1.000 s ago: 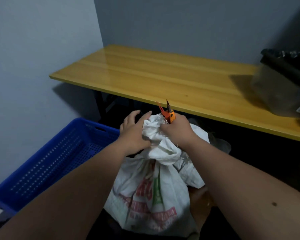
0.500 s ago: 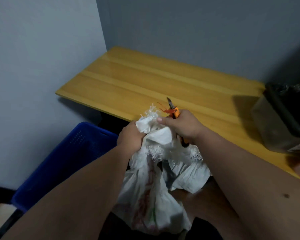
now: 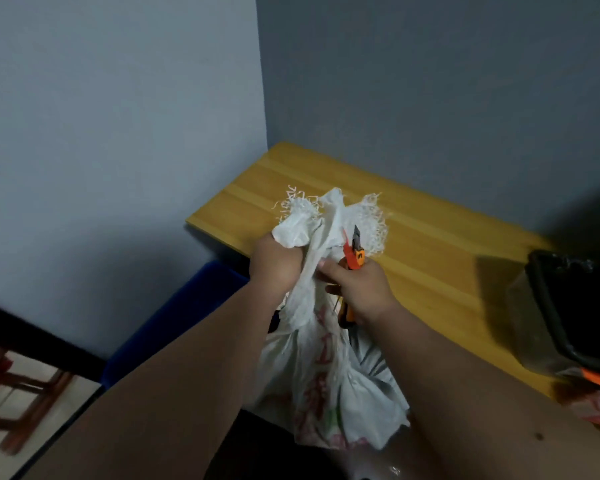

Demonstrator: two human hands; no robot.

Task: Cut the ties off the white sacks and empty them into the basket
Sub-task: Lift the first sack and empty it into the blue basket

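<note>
A wooden stool (image 3: pixel 21 407) shows at the far left on pale floor. Next, the blue plastic basket (image 3: pixel 174 323) sits below the table edge, largely hidden by the left forearm. The left hand (image 3: pixel 274 263) clenches the woven white sack (image 3: pixel 312 358) at its frayed mouth; the right hand (image 3: pixel 357 289) grips orange-handled snips (image 3: pixel 354 254) and pinches the sack. Behind lies a glossy yellow wooden table (image 3: pixel 430 258), with a dark bin (image 3: pixel 568 313) at right.
</note>
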